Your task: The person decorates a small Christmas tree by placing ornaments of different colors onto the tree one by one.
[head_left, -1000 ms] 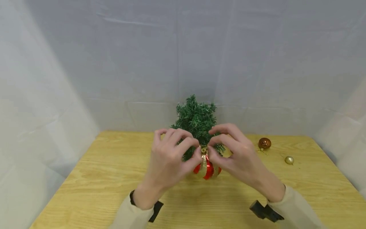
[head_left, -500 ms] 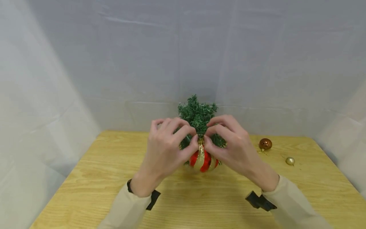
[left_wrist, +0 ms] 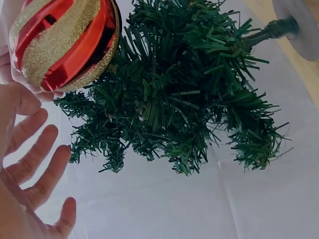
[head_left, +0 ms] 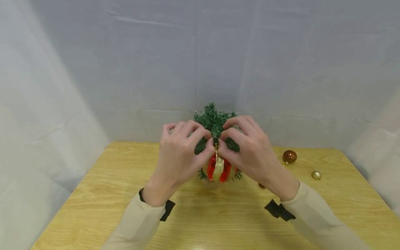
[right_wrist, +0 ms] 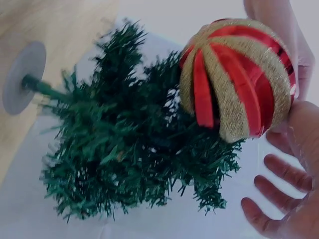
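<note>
A large red bauble with gold glitter stripes (head_left: 219, 168) hangs in front of a small artificial Christmas tree (head_left: 211, 116). My left hand (head_left: 182, 149) and my right hand (head_left: 248, 147) pinch its hanging loop between thumb and forefinger, one from each side, just above the gold cap. The loop itself is mostly hidden by the fingertips. In the left wrist view the bauble (left_wrist: 65, 42) overlaps the green branches (left_wrist: 169, 89), while the other fingers of that hand spread apart. The right wrist view shows the bauble (right_wrist: 239, 79) beside the branches and the tree's round grey base (right_wrist: 25, 77).
A shiny brown bauble (head_left: 289, 156) and a smaller gold bauble (head_left: 316, 174) lie on the wooden table (head_left: 200, 222) to the right. A bit of another brown thing (head_left: 261, 186) shows beside my right wrist. A pale sheet (head_left: 140, 69) hangs behind the table.
Both hands have moved up and away from me, carrying the striped bauble towards the tree's upper part. Their fingertips have come closer together.
</note>
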Demonstrator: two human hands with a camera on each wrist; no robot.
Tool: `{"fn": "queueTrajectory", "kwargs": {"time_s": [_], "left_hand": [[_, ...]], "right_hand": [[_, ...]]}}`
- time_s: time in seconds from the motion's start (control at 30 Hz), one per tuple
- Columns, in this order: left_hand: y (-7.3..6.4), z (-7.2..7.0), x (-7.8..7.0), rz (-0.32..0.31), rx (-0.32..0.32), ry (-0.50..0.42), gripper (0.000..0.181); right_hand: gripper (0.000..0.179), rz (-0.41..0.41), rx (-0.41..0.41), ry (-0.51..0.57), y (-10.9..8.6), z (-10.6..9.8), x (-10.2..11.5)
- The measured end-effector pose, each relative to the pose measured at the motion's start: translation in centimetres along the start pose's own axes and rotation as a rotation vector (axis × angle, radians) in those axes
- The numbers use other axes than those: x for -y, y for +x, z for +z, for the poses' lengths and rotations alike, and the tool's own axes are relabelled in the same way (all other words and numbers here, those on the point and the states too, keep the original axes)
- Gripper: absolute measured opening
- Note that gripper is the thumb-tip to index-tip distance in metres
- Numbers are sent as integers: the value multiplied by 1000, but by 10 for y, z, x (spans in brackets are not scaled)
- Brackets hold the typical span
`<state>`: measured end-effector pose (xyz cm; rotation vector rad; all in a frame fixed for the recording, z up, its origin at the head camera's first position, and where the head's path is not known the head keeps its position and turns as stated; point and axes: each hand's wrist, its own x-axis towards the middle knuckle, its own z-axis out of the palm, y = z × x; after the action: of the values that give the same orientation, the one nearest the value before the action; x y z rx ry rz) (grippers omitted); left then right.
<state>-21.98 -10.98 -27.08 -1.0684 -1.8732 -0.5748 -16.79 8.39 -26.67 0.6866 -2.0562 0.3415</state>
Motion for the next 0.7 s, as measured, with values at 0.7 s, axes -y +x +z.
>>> {"fn": "queueTrajectory", "kwargs": {"time_s": [0.7], "left_hand": [[1, 5, -1, -260, 155, -183, 10]], "right_hand": [[5, 372, 181, 111, 7, 2, 5]]}}
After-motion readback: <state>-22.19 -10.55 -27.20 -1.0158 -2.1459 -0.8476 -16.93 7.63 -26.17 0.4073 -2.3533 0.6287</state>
